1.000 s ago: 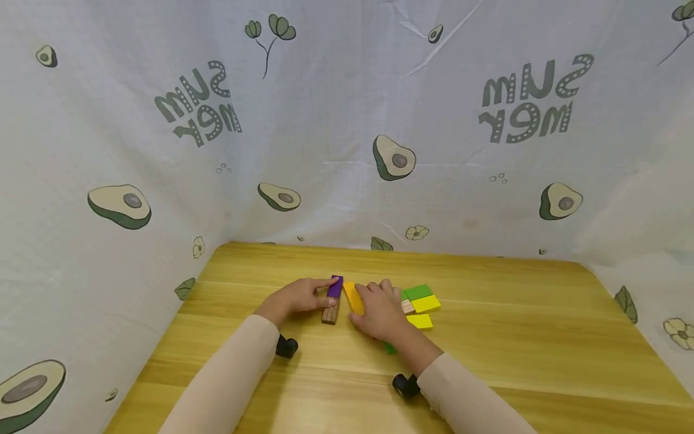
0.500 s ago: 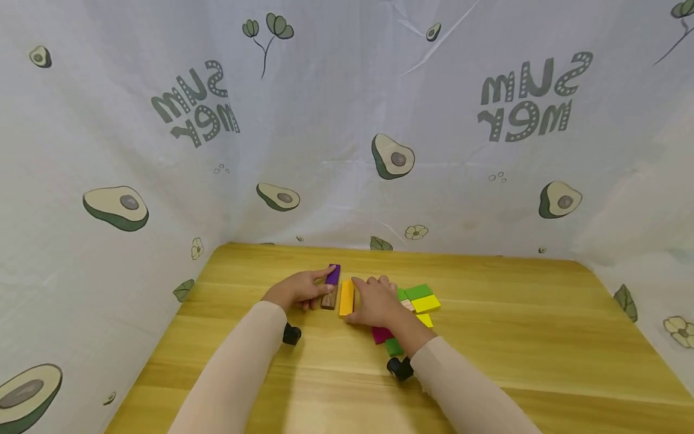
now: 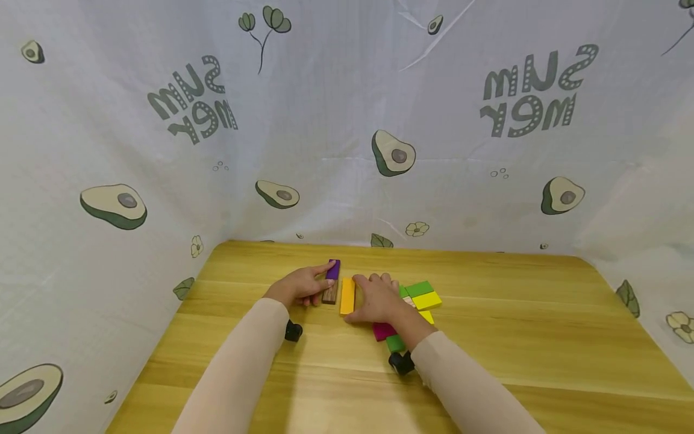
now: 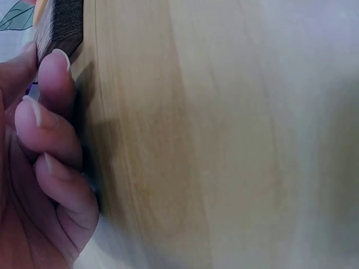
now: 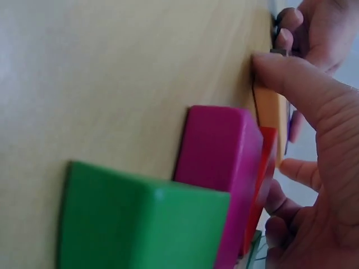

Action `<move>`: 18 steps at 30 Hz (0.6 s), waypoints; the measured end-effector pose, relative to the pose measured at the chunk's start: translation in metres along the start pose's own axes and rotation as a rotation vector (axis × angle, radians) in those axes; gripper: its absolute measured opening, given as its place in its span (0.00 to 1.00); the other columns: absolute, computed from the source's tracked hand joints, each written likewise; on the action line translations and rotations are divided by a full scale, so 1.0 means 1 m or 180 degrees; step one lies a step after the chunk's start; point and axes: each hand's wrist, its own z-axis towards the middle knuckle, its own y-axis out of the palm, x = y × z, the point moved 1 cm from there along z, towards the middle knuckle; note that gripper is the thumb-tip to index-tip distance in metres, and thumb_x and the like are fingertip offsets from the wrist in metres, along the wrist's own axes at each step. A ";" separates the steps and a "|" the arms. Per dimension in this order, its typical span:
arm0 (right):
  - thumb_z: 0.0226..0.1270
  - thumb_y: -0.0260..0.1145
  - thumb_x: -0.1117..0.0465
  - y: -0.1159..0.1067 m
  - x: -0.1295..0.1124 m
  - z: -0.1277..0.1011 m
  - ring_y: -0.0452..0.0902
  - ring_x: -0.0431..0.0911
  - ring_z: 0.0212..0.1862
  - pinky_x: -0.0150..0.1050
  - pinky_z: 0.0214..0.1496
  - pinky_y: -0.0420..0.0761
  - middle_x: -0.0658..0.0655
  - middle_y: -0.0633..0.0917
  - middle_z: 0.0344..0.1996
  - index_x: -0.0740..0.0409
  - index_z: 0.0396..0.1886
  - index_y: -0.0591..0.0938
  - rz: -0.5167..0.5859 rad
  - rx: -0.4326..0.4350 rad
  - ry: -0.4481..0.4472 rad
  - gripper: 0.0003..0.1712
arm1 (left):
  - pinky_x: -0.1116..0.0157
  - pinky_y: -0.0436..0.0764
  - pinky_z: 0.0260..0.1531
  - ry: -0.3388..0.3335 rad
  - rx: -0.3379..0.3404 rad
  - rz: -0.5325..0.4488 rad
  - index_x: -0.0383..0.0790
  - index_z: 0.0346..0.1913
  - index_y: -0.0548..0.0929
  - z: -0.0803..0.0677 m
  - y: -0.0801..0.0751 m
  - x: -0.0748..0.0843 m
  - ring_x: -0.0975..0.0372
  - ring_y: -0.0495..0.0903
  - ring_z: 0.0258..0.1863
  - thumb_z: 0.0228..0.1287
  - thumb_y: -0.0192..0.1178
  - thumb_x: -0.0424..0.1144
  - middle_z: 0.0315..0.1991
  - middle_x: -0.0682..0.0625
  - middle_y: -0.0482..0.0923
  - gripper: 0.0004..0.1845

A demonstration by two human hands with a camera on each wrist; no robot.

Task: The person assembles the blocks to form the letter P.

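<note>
In the head view, my left hand (image 3: 298,286) grips a purple wooden block (image 3: 333,270) and a dark brown wooden block (image 3: 329,294), which lie end to end in one line. Its index finger reaches the purple block's far part; the thumb lies by the joint. The left wrist view has the brown block (image 4: 67,22) at its top left corner, beside curled fingers. To the right, my right hand (image 3: 379,298) pinches an orange block (image 3: 347,298) lengthwise, thumb at the near end and index finger at the far end. A narrow gap separates the orange block from the brown one.
Right of and partly under my right hand lie a magenta block (image 3: 383,331), a green block (image 3: 396,344), another green block (image 3: 420,289) and a yellow block (image 3: 426,301). A red block (image 5: 263,168) shows in the right wrist view. A printed curtain (image 3: 325,120) borders the wooden table (image 3: 504,337).
My left hand has slid the purple and brown blocks away from me. My right hand has turned the orange block from a slant to nearly parallel with them.
</note>
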 end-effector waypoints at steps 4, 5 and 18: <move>0.24 0.67 0.20 0.001 -0.006 -0.006 0.62 0.51 0.45 0.43 0.37 0.58 0.54 0.74 0.45 0.45 0.62 0.69 -0.0021 -0.0052 -0.0101 0.60 | 0.68 0.71 0.11 -0.0009 0.0016 -0.0042 0.75 0.69 0.51 0.001 0.000 -0.001 0.62 0.66 0.08 0.66 0.52 0.55 0.16 0.45 0.77 0.32; 0.24 0.66 0.19 0.001 -0.008 -0.009 0.62 0.51 0.44 0.44 0.37 0.58 0.53 0.74 0.45 0.45 0.61 0.70 -0.0048 -0.0063 -0.0145 0.60 | 0.68 0.71 0.11 -0.0009 0.0015 -0.0055 0.75 0.68 0.52 0.002 0.000 -0.001 0.62 0.66 0.08 0.66 0.52 0.54 0.16 0.45 0.77 0.32; 0.26 0.59 0.16 0.017 -0.048 -0.038 0.61 0.50 0.43 0.44 0.37 0.57 0.52 0.73 0.42 0.51 0.54 0.74 -0.0144 0.0234 -0.0656 0.58 | 0.68 0.69 0.11 0.0044 0.0034 -0.0047 0.75 0.68 0.52 0.002 0.000 -0.002 0.62 0.66 0.08 0.66 0.51 0.54 0.17 0.45 0.77 0.31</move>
